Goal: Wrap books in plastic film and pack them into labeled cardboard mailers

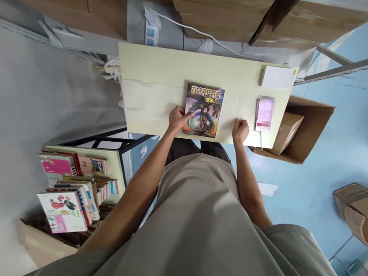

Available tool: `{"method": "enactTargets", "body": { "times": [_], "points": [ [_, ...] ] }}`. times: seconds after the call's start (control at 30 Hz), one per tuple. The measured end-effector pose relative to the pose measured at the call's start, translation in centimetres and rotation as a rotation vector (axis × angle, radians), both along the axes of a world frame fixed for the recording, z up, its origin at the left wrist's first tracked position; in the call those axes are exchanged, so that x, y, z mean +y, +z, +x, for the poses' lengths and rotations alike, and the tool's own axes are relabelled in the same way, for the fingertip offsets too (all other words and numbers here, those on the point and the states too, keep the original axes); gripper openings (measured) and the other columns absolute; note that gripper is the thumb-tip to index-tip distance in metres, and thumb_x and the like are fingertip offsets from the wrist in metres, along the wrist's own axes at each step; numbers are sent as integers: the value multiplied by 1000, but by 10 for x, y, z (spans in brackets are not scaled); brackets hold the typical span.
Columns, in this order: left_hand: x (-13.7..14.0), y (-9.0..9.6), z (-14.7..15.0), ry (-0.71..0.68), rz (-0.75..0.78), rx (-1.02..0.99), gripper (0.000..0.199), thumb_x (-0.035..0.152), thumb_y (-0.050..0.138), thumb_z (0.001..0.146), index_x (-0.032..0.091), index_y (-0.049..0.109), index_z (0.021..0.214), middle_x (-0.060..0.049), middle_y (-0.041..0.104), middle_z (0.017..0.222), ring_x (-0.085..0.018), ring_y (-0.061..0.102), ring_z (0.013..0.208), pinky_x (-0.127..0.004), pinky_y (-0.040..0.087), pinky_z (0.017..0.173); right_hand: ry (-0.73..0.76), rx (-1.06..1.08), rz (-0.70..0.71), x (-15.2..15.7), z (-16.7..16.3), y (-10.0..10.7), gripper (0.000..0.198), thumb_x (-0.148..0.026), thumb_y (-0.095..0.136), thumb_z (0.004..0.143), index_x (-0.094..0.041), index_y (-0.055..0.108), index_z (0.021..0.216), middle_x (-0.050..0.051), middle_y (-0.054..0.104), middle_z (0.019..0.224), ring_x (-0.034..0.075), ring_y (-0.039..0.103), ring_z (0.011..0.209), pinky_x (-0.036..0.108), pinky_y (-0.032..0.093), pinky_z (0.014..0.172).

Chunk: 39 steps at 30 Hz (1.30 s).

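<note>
A book (202,118) with a colourful fantasy cover, a dark winged creature above a glassy globe, lies face up on the pale table (159,65). My left hand (178,119) grips its left edge, the thumb laid across the cover and the other fingers curled at the side, partly hidden. To the right of the book, apart from it, my right hand (240,130) rests at the table's front with its fingers curled closed; nothing shows in them. A phone (264,114) with a lit, blurred screen and a white cable lies farther right.
A white box (277,77) sits at the table's back right corner. Beyond the table are large cartons (216,12) and a power strip (151,34). An open carton (311,136) stands right of the table. Stacked books (64,210) fill the lower left.
</note>
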<state>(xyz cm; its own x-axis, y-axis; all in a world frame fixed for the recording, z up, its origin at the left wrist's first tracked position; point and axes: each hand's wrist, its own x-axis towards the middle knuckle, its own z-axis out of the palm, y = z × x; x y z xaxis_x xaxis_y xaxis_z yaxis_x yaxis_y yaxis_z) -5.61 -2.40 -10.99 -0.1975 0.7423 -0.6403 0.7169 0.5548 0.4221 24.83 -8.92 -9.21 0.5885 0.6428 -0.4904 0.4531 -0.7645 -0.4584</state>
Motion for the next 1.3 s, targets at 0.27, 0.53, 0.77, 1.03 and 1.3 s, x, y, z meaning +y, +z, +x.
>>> {"method": "enactTargets", "body": {
  "times": [0.27, 0.53, 0.77, 1.03, 1.3],
  "points": [
    [-25, -6, -19, 24, 147, -37, 18, 42, 77, 109, 25, 71, 111, -10, 84, 109, -30, 79, 109, -40, 58, 106, 265, 76, 241, -13, -28, 41, 30, -53, 51, 124, -30, 55, 107, 2, 77, 87, 22, 72, 75, 34, 51, 79],
    [-60, 0, -57, -101, 145, -104, 11, 23, 66, 107, 22, 73, 115, -14, 84, 119, -28, 78, 105, -40, 60, 108, 642, 167, 39, 29, -132, 22, 22, -42, 55, 125, -24, 66, 130, 13, 88, 108, 33, 83, 98, 43, 61, 94],
    [-43, 3, -22, -85, 243, -103, 31, 38, 73, 114, 18, 73, 137, -21, 75, 145, -36, 77, 127, -47, 57, 124, 586, 255, 10, 32, -132, -1, 29, -40, 52, 127, -26, 76, 136, 5, 86, 102, 27, 82, 97, 44, 64, 109],
    [-44, 12, 23, -17, 187, -16, 93, 68, 100, 91, 14, 60, 156, -33, 59, 161, -58, 49, 163, -68, 51, 130, 252, 12, 42, 31, -69, 11, 33, -34, 70, 116, -16, 73, 144, 19, 85, 133, 27, 81, 110, 42, 62, 108],
    [-56, 13, 1, -93, 216, -93, 86, 40, 93, 101, 18, 54, 175, -30, 60, 170, -52, 53, 166, -67, 45, 138, 37, 335, -51, 60, -87, 2, 53, -48, 87, 104, -26, 55, 68, -5, 52, 64, 15, 54, 66, 31, 47, 66]
  ]
}}
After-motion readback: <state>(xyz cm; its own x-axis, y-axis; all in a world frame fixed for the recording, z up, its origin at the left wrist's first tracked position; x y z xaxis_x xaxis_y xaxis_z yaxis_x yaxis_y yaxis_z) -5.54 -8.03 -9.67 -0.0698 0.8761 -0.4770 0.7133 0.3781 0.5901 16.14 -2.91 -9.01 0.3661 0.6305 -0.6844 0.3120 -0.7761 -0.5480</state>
